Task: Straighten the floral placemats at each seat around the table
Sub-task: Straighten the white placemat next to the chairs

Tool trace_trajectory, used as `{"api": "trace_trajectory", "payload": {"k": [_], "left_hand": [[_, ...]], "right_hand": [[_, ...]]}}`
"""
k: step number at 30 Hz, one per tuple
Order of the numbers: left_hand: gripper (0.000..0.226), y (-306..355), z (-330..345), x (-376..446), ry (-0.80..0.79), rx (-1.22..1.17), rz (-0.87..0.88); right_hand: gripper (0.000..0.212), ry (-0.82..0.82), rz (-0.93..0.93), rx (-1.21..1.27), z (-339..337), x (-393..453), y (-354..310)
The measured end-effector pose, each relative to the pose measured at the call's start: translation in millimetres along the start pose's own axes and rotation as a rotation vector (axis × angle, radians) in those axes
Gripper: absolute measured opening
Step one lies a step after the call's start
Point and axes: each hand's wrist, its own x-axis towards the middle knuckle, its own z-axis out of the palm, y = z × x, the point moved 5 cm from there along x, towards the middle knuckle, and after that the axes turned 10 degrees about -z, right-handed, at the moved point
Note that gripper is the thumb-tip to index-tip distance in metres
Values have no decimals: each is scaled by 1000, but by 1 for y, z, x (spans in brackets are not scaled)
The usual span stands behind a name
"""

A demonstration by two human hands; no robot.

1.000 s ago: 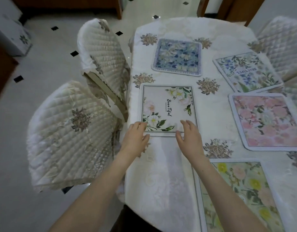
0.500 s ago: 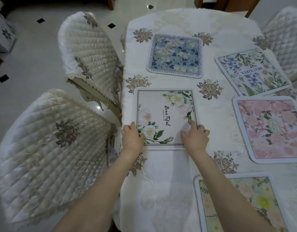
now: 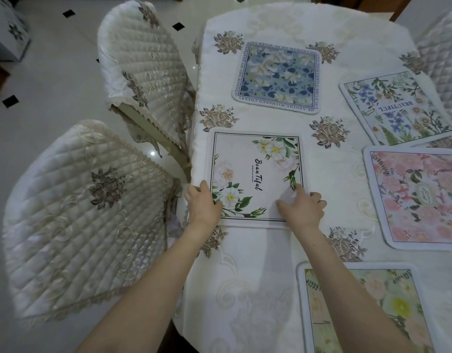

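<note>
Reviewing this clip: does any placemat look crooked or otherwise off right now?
Yes. The botanical placemat at the far right sits rotated against the table edge, unlike the squarer blue placemat. The white placemat looks square, with the left hand and right hand on its near corners. Nothing spilled or damaged.

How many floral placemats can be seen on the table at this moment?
5. White placemat under both hands; blue placemat beyond it; botanical placemat far right; pink placemat at the right edge; yellow-green placemat nearest, partly cut off. More may lie outside the frame.
</note>
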Motion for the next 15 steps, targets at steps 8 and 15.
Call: {"api": "trace_trajectory", "payload": {"k": [8,15], "left_hand": [[46,-28,-2,-30,9,6,-40],[47,-43,1,-52,24,30,-51]], "right_hand": [[68,-32,-25,-30,8,-33,2],[68,-50,-40,-26,8,-56,8]]}}
